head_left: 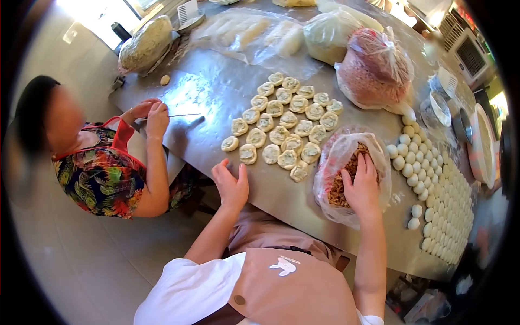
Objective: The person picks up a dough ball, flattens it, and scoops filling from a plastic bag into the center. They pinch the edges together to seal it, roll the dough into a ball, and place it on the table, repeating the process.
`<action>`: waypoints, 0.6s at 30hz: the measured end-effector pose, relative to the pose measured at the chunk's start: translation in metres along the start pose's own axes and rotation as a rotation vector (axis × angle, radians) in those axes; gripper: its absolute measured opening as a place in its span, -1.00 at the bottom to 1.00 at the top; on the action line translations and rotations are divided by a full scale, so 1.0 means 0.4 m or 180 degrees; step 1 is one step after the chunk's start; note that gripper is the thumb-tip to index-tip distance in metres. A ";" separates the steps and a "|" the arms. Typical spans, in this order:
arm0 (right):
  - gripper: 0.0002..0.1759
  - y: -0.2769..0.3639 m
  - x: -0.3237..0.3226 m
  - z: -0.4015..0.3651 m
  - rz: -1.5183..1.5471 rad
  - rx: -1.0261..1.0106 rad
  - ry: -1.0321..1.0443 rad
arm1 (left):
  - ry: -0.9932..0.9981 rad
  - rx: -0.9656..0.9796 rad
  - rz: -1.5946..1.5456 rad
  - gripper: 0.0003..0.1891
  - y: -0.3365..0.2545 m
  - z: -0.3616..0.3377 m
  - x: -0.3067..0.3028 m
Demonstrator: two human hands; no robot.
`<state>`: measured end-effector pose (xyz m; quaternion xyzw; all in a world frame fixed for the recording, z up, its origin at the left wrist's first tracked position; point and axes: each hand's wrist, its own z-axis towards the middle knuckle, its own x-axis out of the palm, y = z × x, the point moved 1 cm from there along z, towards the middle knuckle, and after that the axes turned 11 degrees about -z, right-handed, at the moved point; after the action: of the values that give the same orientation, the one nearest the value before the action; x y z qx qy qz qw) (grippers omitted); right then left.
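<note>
My right hand (360, 187) reaches into an open plastic bag (323, 189) of brown nut-like pieces (337, 190); its fingertips are down among the pieces, so what they hold is hidden. Held over the table's front edge, my left hand (232, 184) has its fingers apart and nothing in it. Beyond it, several flattened dough rounds (279, 135) with a pale filling on top lie in rough rows, left of the bag.
A co-worker (103, 168) at the left holds a thin stick (185, 115). Many dough balls (416, 157) and discs (447, 216) cover the table's (216, 146) right side. Filled bags (374, 70) stand at the back, bowls (435, 110) at the right.
</note>
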<state>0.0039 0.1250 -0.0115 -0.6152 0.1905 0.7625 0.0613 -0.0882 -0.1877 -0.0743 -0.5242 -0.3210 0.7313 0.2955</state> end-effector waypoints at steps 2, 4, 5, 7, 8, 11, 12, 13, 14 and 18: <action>-0.39 0.003 -0.006 -0.014 0.0087 -0.0084 0.0119 | 0.0351 -0.0164 0.0417 -0.54 0.003 0.051 0.003; -0.42 -0.011 -0.034 -0.031 0.0099 -0.0241 0.0444 | 0.0861 -0.0339 0.0680 -0.52 -0.040 0.081 0.013; -0.43 -0.022 -0.052 -0.039 0.0088 -0.0290 0.0595 | 0.0738 -0.0225 0.0641 -0.49 -0.035 0.085 0.032; -0.48 -0.032 -0.081 -0.048 -0.0056 -0.0238 0.0724 | 0.0575 -0.0269 0.0446 -0.53 -0.036 0.092 0.056; -0.51 -0.032 -0.091 -0.051 -0.0123 -0.0211 0.0787 | 0.0546 -0.0364 0.0388 -0.54 -0.038 0.094 0.066; -0.54 -0.019 -0.098 -0.047 -0.0136 0.0067 0.1049 | 0.0649 -0.0580 -0.0246 -0.59 -0.090 0.069 0.068; -0.54 -0.015 -0.101 -0.042 -0.0129 0.0118 0.1162 | 0.0663 -0.0621 -0.0379 -0.60 -0.106 0.059 0.064; -0.55 -0.019 -0.099 -0.038 0.0036 0.0208 0.1233 | 0.0655 -0.0718 -0.0370 -0.63 -0.117 0.052 0.058; -0.56 -0.031 -0.093 -0.035 0.0063 0.0193 0.1088 | 0.0700 -0.1028 -0.1179 -0.65 -0.109 0.047 0.059; -0.60 -0.051 -0.092 -0.023 0.0053 0.0192 0.1117 | 0.1603 -0.2491 -0.3843 -0.65 -0.176 0.038 0.033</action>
<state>0.0276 0.1457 0.0178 -0.7352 0.2262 0.6379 0.0393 -0.0994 -0.1365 -0.0234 -0.4752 -0.7107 0.1340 0.5011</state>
